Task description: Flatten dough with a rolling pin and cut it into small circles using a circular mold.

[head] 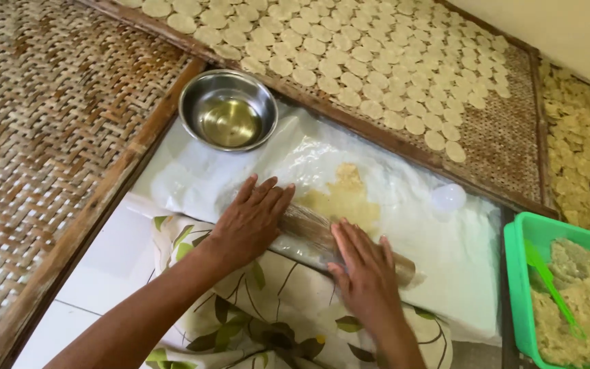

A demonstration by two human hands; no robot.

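Fingers flat and stretched out on both sides, nothing gripped: the left hand [250, 222] and the right hand [365, 273] press palms-down on a rolling pin [315, 232], which lies slantwise across a clear plastic sheet [240, 171]. Just beyond the pin, under that sheet, sits a flattened yellowish patch of dough [344, 198], ragged at the edges and touching the pin's far side. By the look of it, this is the rolling step, with the patch already thin but uneven. A further pass would call for even pressure from both palms and a straight push away from the body, so the sheet doesn't wrinkle or drag.

Round the workplace: a steel bowl [228, 109] with a little clear liquid at the sheet's far left corner, a small round white cap [448, 197] near the right edge, and a green tub [520, 273] of crumbly mash with a green spoon [551, 287] stuck in it. Beyond, a woven tray [500, 137] carries rows of pale discs [349, 55]. A leaf-print cloth [268, 307] lies under the wrists.
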